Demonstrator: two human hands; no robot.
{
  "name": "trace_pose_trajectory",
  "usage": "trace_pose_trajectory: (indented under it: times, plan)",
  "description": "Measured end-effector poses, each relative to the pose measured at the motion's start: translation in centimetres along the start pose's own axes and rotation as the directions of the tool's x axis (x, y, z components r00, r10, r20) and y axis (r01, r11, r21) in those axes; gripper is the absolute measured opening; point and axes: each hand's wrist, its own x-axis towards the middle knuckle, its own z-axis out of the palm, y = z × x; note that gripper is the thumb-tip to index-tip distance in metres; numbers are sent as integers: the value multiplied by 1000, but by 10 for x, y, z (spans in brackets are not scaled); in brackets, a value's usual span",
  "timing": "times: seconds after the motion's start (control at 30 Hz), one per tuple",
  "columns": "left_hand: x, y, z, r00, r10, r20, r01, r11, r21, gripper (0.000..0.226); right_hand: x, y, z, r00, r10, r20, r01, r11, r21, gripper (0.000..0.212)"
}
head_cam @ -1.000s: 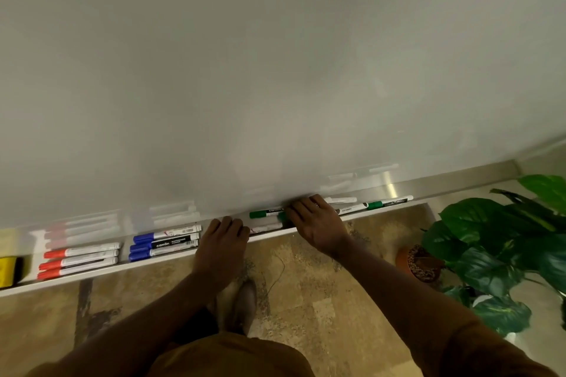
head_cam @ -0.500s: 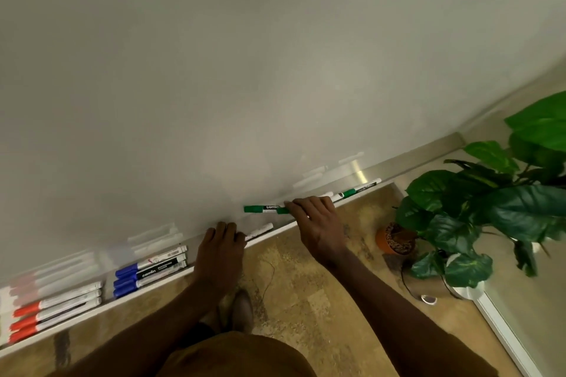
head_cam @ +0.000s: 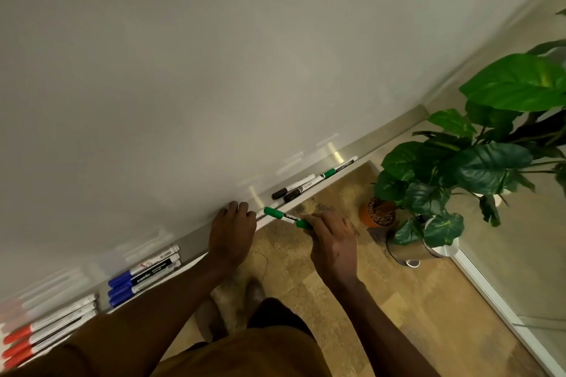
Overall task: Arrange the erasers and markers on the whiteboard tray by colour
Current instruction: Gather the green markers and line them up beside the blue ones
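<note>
My right hand (head_cam: 332, 246) holds green markers (head_cam: 283, 216) just off the front edge of the whiteboard tray (head_cam: 366, 154); one green cap points left and a second green cap shows at my fingers. On the tray lip rests my left hand (head_cam: 234, 231), fingers curled, with the white end of a marker (head_cam: 267, 209) beside its fingertips. Red-capped markers (head_cam: 46, 332) lie grouped at the tray's far left, and blue-capped markers (head_cam: 144, 274) are grouped to their right. Two black-capped markers (head_cam: 295, 187) and one more green marker (head_cam: 338, 169) lie further right.
A large leafy plant (head_cam: 477, 159) and a small orange pot (head_cam: 378, 214) stand on the floor at the right, near the tray's end. The whiteboard (head_cam: 245, 70) fills the upper view. A white baseboard (head_cam: 502, 312) runs along the right wall.
My right hand has lifted the green markers off the tray and drawn them toward me. The view has swung right, so the red markers and yellow eraser slid out to the left.
</note>
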Motion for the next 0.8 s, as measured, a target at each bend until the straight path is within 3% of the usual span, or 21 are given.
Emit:
trace_pose_trajectory:
  times: [0.13, 0.27, 0.4, 0.47, 0.53, 0.63, 0.7, 0.8]
  plan:
    - [11, 8, 1, 1000, 8, 6, -8, 999, 38, 25, -10, 5, 2, 1000, 20, 24, -21, 1000, 22, 27]
    - [21, 19, 3, 999, -23, 29, 24, 999, -37, 25, -7, 23, 5, 998, -2, 67, 0, 999, 35, 29]
    - [13, 28, -3, 985, -94, -143, 71, 985, -159, 42, 3, 48, 2, 994, -37, 105, 31, 998, 57, 32]
    - [3, 34, -6, 963, -137, -234, 64, 954, -294, 37, 10, 61, 0, 993, -40, 113, 31, 996, 82, 31]
    - [-6, 45, -10, 939, -251, -235, 95, 846, -525, 33, 15, 69, -1, 991, -56, 120, 40, 991, 130, 29]
    - [-12, 70, -24, 903, -428, 21, 246, 476, -844, 30, 25, 71, 0, 983, -85, 165, 46, 973, 226, 24]
    - [-8, 85, -30, 869, -470, 156, 303, 254, -919, 22, 31, 71, 2, 969, -109, 221, 40, 954, 297, 21]
    - [1, 104, -36, 832, -522, 190, 280, 100, -955, 20, 40, 72, 6, 937, -179, 298, 56, 924, 377, 26]
